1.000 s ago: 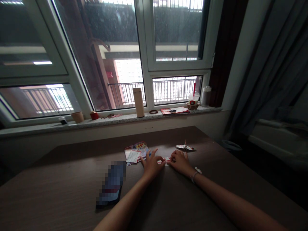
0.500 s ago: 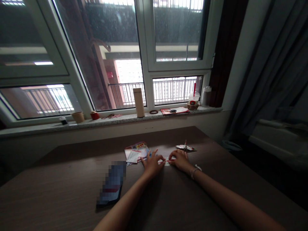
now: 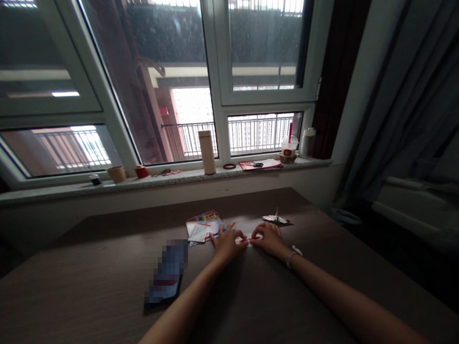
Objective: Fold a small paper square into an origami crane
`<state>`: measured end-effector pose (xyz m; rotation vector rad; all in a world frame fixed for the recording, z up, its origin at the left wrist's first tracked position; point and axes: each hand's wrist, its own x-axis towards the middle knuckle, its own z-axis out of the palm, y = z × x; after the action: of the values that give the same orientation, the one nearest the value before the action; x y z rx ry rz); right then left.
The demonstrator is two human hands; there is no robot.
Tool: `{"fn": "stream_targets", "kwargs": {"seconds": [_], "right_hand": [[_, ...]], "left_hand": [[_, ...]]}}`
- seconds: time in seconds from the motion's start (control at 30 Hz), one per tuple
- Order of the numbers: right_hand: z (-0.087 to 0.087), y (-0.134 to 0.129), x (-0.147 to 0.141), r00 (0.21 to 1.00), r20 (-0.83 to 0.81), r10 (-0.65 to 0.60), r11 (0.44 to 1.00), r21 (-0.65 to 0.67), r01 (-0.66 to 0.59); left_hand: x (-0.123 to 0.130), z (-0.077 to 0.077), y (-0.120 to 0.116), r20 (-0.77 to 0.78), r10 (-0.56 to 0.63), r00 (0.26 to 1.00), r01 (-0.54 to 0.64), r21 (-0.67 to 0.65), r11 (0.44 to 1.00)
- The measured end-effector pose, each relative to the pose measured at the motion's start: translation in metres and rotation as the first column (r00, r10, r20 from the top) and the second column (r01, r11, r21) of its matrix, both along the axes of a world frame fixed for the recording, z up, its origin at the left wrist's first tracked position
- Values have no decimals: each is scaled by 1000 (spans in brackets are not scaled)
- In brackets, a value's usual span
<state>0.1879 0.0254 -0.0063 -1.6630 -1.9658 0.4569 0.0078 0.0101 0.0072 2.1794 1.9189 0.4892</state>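
Thumb and finger of each hand pinch a small folded paper (image 3: 249,240), the left hand (image 3: 225,244) at its left end and the right hand (image 3: 269,240) at its right end. Both grips look closed on it, though the fingers hide some of each end. The paper is on the brown table (image 3: 107,272), straight in front of the person, in the gap between the two hands. It is white with red on it. Its long way goes from side to side, left to right, and its short way goes from the person toward the window. A red line runs along the long way. Which end is the front, nobody can tell, because it is so small.

Past the right hand sits a folded paper bird (image 3: 275,219). Its wings spread out to the left and right, and a thin tip sticks up from its middle. Just beside the left hand, on its far left side, is a pile of bright papers (image 3: 203,227) with a white sheet on top. Nearer the person, left of the left arm, lies a dark phone (image 3: 168,274), blurred over. It slants, with its far end leaning to the right. A thin bracelet (image 3: 289,260) goes around the right wrist. On the window sill (image 3: 175,177), a tan bottle (image 3: 207,155) stands up tall, and farther right is a cup with a red straw (image 3: 288,147).
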Motion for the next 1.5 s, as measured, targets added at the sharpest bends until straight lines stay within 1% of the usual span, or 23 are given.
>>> {"fn": "stream_targets", "kwargs": {"seconds": [0.3, 0.5, 0.63, 0.83, 0.93, 1.13, 1.37, 1.43, 1.5], "right_hand": [[-1, 1, -2, 1000, -9, -14, 1000, -7, 14], [2, 1, 4, 999, -1, 39, 999, -32, -39], [2, 2, 5, 999, -15, 39, 998, -41, -39], [2, 2, 2, 1000, -29, 6, 999, -36, -7], [2, 2, 3, 999, -31, 18, 999, -39, -19], [0, 7, 8, 997, -58, 48, 997, -62, -52], [-1, 6, 5, 998, -57, 13, 998, -66, -17], [0, 7, 7, 998, -58, 23, 997, -74, -27], [1, 8, 9, 998, -56, 42, 995, -87, -47]], "left_hand": [[5, 2, 1, 41, 25, 999, -24, -17, 1000], [-1, 6, 0, 12, 12, 1000, -12, -47, 999], [-3, 8, -1, -15, 5, 1000, -6, -82, 997], [4, 7, -5, -44, 37, 998, -39, -59, 997], [3, 8, -5, -41, 37, 998, -40, -80, 996], [-7, 7, -2, -30, -7, 1000, 2, -151, 988], [-1, 2, -3, -42, 19, 999, -23, -108, 994], [-3, 2, -1, -42, 17, 999, -22, -123, 992], [-7, 3, 0, -38, 1, 999, -7, -165, 986]]}}
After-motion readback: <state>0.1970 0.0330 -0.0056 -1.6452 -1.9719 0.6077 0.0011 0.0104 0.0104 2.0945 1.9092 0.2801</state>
